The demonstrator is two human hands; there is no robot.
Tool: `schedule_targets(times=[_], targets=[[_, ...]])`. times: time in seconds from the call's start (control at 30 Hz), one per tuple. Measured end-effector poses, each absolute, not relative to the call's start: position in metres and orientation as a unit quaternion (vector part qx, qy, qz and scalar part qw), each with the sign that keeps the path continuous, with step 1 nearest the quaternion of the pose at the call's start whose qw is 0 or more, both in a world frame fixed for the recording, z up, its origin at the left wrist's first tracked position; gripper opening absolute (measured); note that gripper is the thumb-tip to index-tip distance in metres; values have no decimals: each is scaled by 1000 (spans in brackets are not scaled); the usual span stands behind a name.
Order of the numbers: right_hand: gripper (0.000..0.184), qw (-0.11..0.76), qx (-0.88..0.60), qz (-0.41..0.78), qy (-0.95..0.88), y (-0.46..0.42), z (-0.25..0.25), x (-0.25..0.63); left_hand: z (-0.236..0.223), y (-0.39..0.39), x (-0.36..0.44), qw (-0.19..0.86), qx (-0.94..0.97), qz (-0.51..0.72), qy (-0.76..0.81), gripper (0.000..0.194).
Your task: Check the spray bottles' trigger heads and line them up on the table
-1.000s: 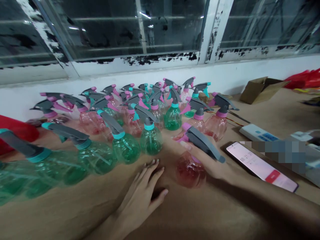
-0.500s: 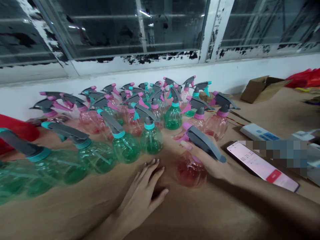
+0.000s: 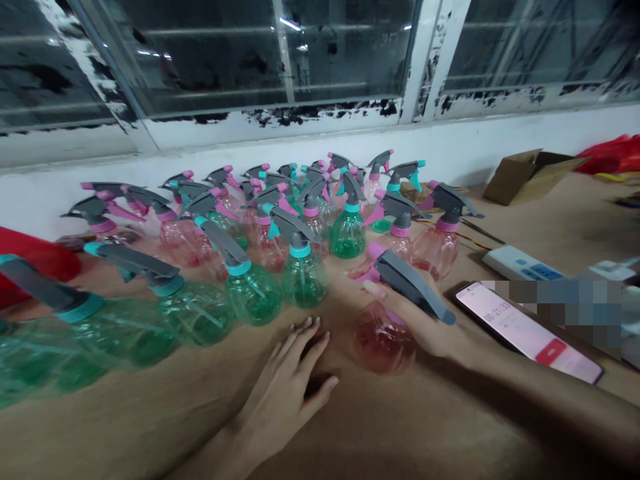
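Note:
A pink spray bottle [image 3: 384,341] with a grey and pink spray head stands on the brown table. My right hand [image 3: 417,313] is wrapped round its neck, just under the head, with fingers near the pink trigger. Flat on the table to its left lies my left hand [image 3: 287,373], fingers stretched and holding nothing. Just beyond those fingertips stands a green spray bottle [image 3: 304,280] with a turquoise collar. Another green spray bottle [image 3: 254,293] is beside it on the left. Behind my right hand stands a pink spray bottle [image 3: 434,248].
Many more pink and green spray bottles crowd toward the wall. On the right are a phone [image 3: 530,333] with a lit timer, a white power strip [image 3: 523,265] and an open cardboard box [image 3: 525,177]. A red bag [image 3: 40,257] lies at the far left.
Both hands keep nearly the same place and grip. The whole view has shifted very slightly, and the phone's timer has advanced.

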State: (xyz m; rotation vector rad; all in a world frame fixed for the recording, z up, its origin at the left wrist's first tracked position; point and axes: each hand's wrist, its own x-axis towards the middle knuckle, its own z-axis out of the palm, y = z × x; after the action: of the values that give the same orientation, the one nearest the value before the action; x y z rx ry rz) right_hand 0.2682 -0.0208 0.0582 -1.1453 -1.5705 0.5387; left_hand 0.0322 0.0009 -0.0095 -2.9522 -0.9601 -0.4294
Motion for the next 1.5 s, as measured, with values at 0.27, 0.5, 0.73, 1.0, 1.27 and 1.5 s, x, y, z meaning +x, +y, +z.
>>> schedule_targets(times=[0.27,0.5,0.73,1.0,1.27,1.5], targets=[[15,536,-472,215,-666,-22,62,266,-9,0,33,-1,-942,-141,-305,49],[13,534,-478,215,-663,-23,60,267,-9,1,32,3,-943,-144,-301,49],[12,533,-476,217,-665,-23,62,267,-9,0,33,-2,-941,-146,-305,49],[19,521,-490,218,-664,-18,56,273,-9,1,33,-5,-941,-141,-306,48],[11,517,-491,220,-666,-21,56,272,-7,1,33,1,-943,-133,-306,48],[11,520,-481,238,-665,-22,57,271,-8,1,32,-6,-942,-137,-308,48]])
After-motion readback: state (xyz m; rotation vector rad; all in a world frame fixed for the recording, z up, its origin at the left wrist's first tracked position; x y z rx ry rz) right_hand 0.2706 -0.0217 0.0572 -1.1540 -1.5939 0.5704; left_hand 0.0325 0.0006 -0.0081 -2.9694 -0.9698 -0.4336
